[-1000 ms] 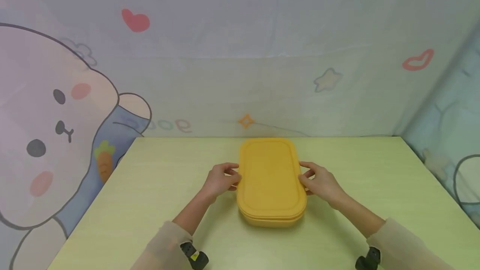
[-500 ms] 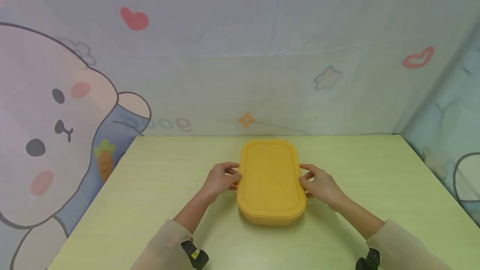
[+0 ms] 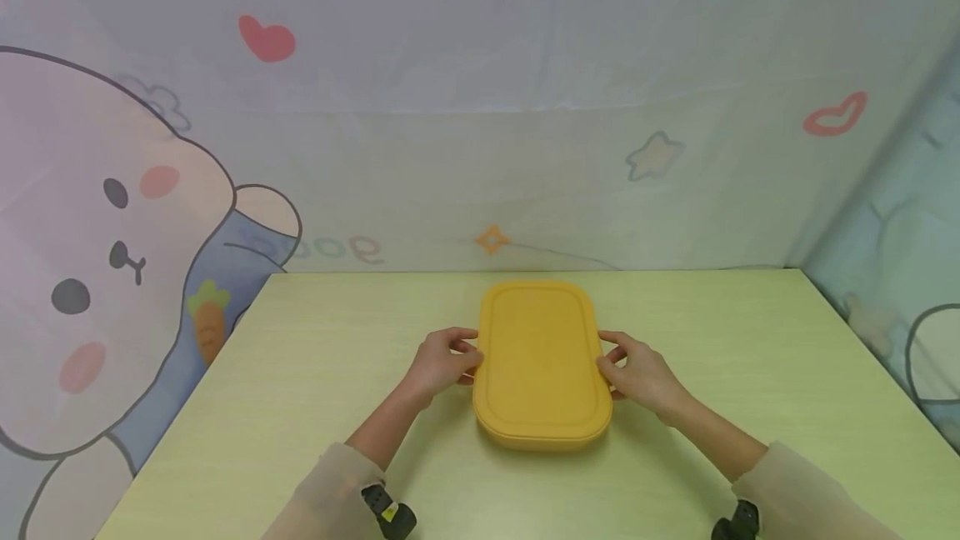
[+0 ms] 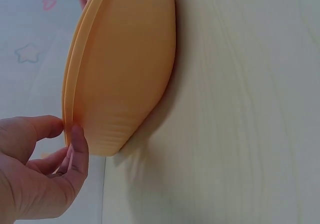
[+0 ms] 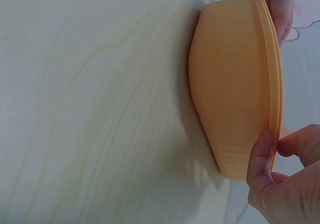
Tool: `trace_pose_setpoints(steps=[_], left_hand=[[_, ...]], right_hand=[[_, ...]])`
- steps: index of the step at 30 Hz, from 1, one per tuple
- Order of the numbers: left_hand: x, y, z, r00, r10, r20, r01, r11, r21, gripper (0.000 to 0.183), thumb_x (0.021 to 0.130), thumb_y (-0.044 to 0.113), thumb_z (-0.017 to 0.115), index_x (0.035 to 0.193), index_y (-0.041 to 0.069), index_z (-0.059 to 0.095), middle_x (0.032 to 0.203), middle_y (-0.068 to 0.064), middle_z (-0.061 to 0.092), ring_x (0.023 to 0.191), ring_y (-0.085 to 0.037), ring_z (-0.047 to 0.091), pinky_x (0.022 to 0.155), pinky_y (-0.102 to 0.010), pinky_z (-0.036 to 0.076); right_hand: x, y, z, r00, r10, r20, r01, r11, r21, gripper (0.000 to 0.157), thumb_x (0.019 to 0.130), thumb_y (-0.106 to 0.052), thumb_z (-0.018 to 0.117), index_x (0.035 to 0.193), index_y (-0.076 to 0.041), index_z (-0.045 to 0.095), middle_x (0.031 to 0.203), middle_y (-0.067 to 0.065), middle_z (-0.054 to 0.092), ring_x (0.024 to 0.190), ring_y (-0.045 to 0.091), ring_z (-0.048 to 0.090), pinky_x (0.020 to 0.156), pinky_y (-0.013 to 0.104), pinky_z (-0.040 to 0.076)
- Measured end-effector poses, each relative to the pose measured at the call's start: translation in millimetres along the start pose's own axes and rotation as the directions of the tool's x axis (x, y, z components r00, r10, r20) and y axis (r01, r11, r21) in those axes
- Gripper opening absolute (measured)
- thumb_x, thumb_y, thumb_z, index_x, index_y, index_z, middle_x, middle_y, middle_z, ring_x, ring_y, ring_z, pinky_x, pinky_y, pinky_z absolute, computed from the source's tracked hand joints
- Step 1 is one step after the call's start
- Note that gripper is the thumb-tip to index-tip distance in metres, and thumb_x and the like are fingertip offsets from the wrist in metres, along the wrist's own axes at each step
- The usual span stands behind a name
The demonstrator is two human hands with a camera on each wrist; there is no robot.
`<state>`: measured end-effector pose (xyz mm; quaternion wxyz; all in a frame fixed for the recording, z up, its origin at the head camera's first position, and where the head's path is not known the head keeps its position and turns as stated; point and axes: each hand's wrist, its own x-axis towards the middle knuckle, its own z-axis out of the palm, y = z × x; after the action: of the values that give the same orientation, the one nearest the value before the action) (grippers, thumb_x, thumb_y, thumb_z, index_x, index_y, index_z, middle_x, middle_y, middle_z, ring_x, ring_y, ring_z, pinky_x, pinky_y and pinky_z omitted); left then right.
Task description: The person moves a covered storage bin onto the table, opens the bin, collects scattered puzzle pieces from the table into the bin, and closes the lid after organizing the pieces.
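Observation:
A yellow lunch box [image 5: 227,79] with rounded corners stands on the table, its flat lid [image 3: 543,357] lying over the top. At the left long side, my left hand [image 3: 441,361] pinches the rim; in the left wrist view its thumb is on the lid's edge and a finger lies under the rim. Opposite, my right hand [image 3: 639,369] grips the right rim the same way, thumb above and a finger below, as the right wrist view shows. What is inside the box is hidden by the lid.
The pale wood-grain table [image 3: 337,315] reaches back to a printed cloth backdrop [image 3: 420,165] with a cartoon animal at left. Another cloth [image 3: 915,232] hangs along the right side. Dark wrist cameras sit at both sleeves.
The lid's front edge sits slightly lower against the box than a second ago, and the seam at the front looks narrower. Both hands stay at the same sides.

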<state>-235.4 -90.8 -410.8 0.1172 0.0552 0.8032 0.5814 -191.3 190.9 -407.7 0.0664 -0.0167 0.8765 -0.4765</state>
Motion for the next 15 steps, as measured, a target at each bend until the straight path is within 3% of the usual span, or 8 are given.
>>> trace_pose_setpoints(steps=[4,7,11,15], left_hand=[[-0.5,-0.5,-0.1,1.000,0.024,-0.001,-0.024,0.999,0.044,0.041,0.083,0.003,0.058,0.123,-0.003,0.054,0.095,-0.015,0.058,0.066,-0.016,0.065,0.061,-0.031,0.057],[-1.8,-0.5,0.5,0.998,0.056,-0.009,-0.055,0.993,0.104,0.040,0.083,0.005,0.058,0.122,-0.002,0.054,0.096,-0.015,0.060,0.064,-0.015,0.065,0.060,-0.031,0.057],[-4.4,-0.5,0.9,0.991,0.131,-0.026,-0.121,0.965,0.233,0.037,0.083,0.008,0.060,0.120,0.001,0.057,0.098,-0.013,0.063,0.062,-0.015,0.064,0.056,-0.029,0.056],[-8.2,1.7,0.7,0.978,0.207,-0.033,-0.181,0.911,0.370,0.032,0.082,0.011,0.062,0.114,0.006,0.061,0.103,-0.010,0.063,0.068,-0.015,0.063,0.055,-0.023,0.051]], right_hand=[[0.2,-0.3,0.1,1.000,-0.016,-0.001,0.016,0.999,-0.049,0.050,0.090,-0.013,0.049,0.137,0.001,0.037,0.097,0.014,0.054,0.060,0.013,0.058,0.060,0.032,0.057],[1.0,0.1,0.2,0.996,-0.083,-0.028,0.078,0.985,-0.151,0.049,0.089,-0.012,0.051,0.134,0.003,0.041,0.096,0.013,0.056,0.060,0.012,0.059,0.055,0.028,0.055],[1.6,1.6,0.1,0.973,-0.214,-0.084,0.176,0.928,-0.329,0.044,0.087,-0.012,0.056,0.127,0.003,0.049,0.098,0.014,0.056,0.070,0.016,0.062,0.057,0.026,0.052],[1.3,3.2,-0.6,0.946,-0.305,-0.108,0.234,0.876,-0.421,0.039,0.085,-0.014,0.060,0.121,0.000,0.055,0.107,0.016,0.054,0.084,0.024,0.064,0.064,0.033,0.053]])
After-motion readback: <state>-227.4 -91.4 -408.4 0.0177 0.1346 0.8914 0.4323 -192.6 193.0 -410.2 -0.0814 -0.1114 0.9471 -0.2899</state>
